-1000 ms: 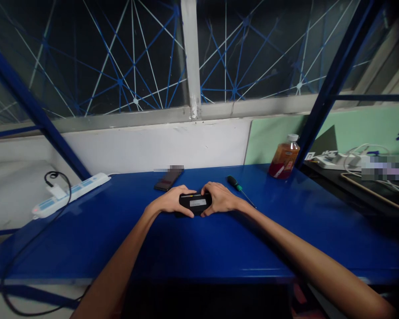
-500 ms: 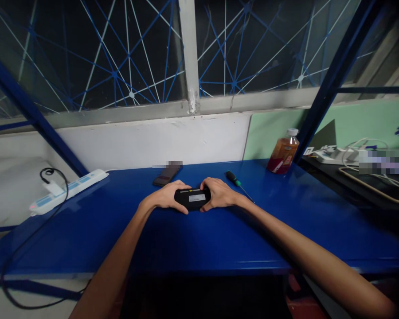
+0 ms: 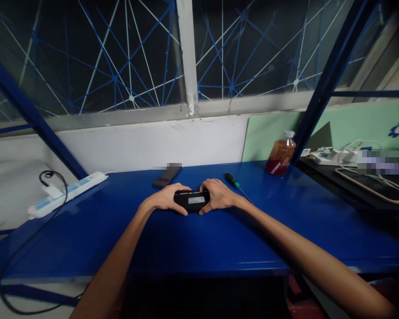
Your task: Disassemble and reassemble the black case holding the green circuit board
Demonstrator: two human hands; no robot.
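Between my two hands is a small black box-shaped device [image 3: 186,204] with a pale label and a small yellow mark on the face turned toward me. My left hand [image 3: 168,198] grips its left end, thumb along the near side and fingers over the far side. At the other end my right hand [image 3: 217,195] holds it the same way. The device is at the blue table's surface; whether it rests on it or is held just above, I cannot tell. A screwdriver [image 3: 232,180] with a black and green handle lies just beyond my right hand. Behind my left hand lies a dark phone [image 3: 167,176].
A bottle of reddish-orange drink [image 3: 281,154] stands at the table's back right. On the left, a white power strip [image 3: 69,193] has a black cable [image 3: 65,199] plugged in, hanging over the edge. Blue table [image 3: 199,248] meets a white wall behind. Cables and electronics [image 3: 346,155] sit far right.
The view has shifted very slightly. Both hands keep the same hold on the black device, with no clear movement.
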